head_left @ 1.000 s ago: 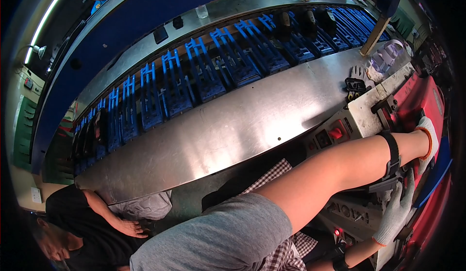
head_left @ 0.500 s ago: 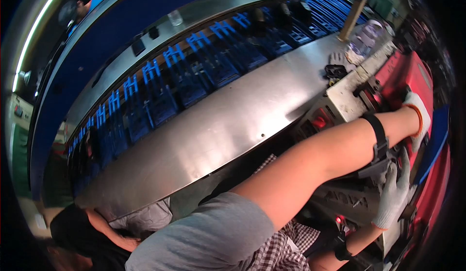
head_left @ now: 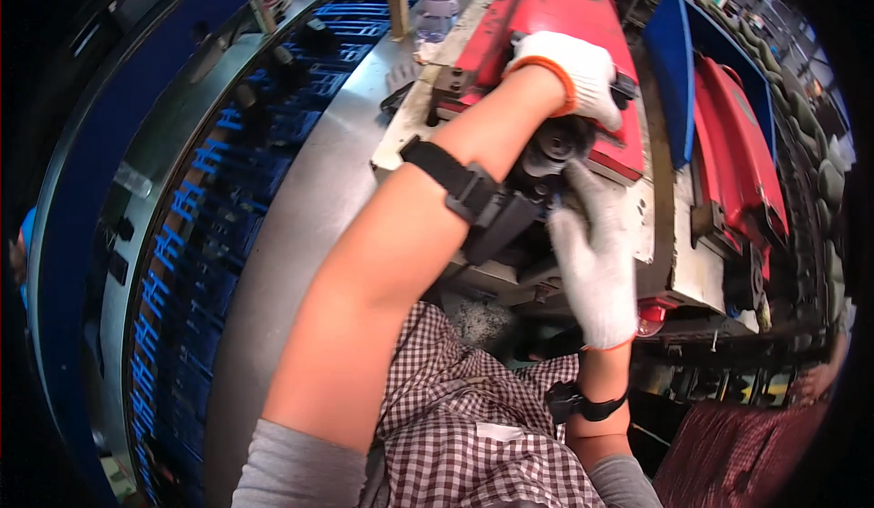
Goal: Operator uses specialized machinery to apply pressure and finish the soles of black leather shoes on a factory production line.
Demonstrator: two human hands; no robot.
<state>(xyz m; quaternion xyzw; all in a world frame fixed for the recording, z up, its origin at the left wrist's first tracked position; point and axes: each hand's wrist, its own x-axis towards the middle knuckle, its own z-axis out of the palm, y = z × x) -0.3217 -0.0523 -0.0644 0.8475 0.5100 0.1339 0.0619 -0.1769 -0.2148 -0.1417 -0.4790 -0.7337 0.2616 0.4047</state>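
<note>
A red machine with a long casing [head_left: 569, 3] stands on a cream base at the upper middle. My left hand [head_left: 569, 66], in a white knit glove with an orange cuff, rests on the casing with its fingers curled beside a black knob [head_left: 624, 87]. What they may hold is hidden under the glove. Below it, my right hand [head_left: 596, 271], gloved too, points its fingers up at a round black part [head_left: 557, 144] on the machine's front. Its thumb and fingers are apart, with nothing seen between them. Black straps circle both my forearms.
A metal table [head_left: 291, 180] runs along the left, beside a blue-barred rack [head_left: 173, 235]. A purple-tinted bottle [head_left: 439, 5] stands behind the machine. To the right are a blue panel [head_left: 669, 80] and a second red machine [head_left: 737, 135]. Another person's hand [head_left: 810, 382] shows at far right.
My view has swung right, bringing the red machine to the middle. My left hand stays on its casing. My right hand has come up closer to the round black part.
</note>
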